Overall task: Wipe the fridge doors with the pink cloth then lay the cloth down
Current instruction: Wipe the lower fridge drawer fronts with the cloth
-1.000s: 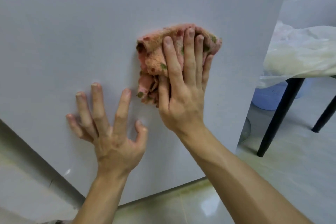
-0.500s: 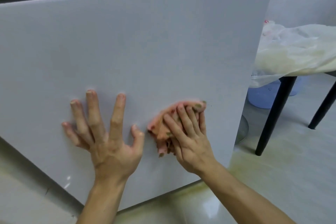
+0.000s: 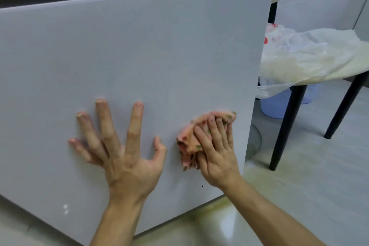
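Head view: I'm mid-wipe, right hand pressing the bunched pink cloth flat near the fridge door's lower right corner, left hand splayed empty beside it; next, probably sweep toward that edge.

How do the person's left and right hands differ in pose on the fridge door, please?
The left hand is bare with fingers splayed wide; the right hand keeps its fingers together, pressing the pink cloth. The left sits mid-door; the right is near the door's right edge. Both lie flat, fingers pointing up.
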